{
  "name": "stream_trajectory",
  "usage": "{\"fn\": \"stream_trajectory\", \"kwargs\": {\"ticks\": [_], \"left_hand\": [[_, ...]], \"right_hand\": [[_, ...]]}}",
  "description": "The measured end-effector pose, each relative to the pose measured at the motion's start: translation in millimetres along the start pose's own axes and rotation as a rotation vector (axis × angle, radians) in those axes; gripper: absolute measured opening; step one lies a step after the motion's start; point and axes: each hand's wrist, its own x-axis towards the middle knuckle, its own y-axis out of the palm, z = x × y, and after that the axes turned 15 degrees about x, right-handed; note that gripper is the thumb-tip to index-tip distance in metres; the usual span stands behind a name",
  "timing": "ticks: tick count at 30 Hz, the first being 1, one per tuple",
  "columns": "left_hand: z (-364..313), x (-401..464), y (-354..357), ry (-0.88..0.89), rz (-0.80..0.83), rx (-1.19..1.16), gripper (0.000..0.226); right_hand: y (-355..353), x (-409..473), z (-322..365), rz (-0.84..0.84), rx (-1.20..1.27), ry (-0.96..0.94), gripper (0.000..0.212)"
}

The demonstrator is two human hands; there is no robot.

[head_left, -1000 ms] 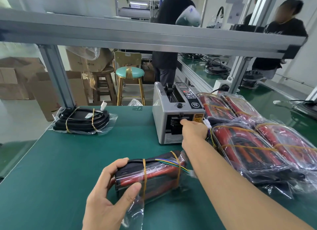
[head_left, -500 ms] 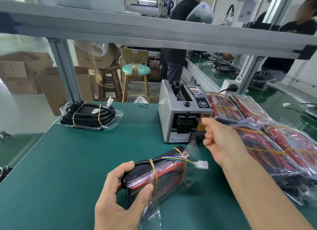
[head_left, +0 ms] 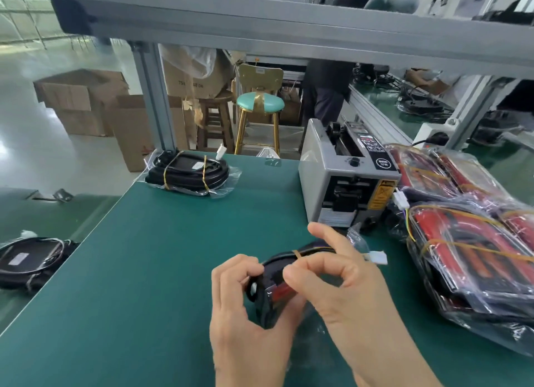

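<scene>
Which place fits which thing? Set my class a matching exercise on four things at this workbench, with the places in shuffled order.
Things:
1 tape dispenser
2 stool
3 bagged black cable bundle
4 bagged red-and-black unit

Places:
A gripped by the left hand
B far left corner of the table
C on the floor beyond the table
D beside the pile of bagged units on the right

Pairs: 1-D, 2-C, 3-B, 4-A

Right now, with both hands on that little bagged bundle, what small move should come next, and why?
Probably lower the pinch of the right hand onto the bagged bundle to seal its loose plastic. The left hand grips the bundle steady, a tape dispenser stands just behind, and thumb and forefinger meet as if holding clear tape, too sheer to see for sure.
</scene>
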Motion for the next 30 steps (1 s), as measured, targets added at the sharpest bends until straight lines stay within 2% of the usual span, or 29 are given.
{"fn": "stream_trajectory", "kwargs": {"ticks": [5, 14, 30], "left_hand": [[-7.6, -8.4, 2.3, -0.013, -0.049, 0.073, 0.046], [-10.8, -8.2, -2.0, -0.005, -0.043, 0.154, 0.046], [-10.4, -7.5, -1.7, 0.085, -0.041, 0.187, 0.041]], "right_hand": [[-0.6, -0.5, -6.3, -0.095, -0.016, -0.003, 0.008], [-4.2, 0.5, 3.8, 0.086, -0.118, 0.096, 0.007], [-6.0, 3.0, 4.6, 0.077, -0.216, 0.094, 0.007]]}}
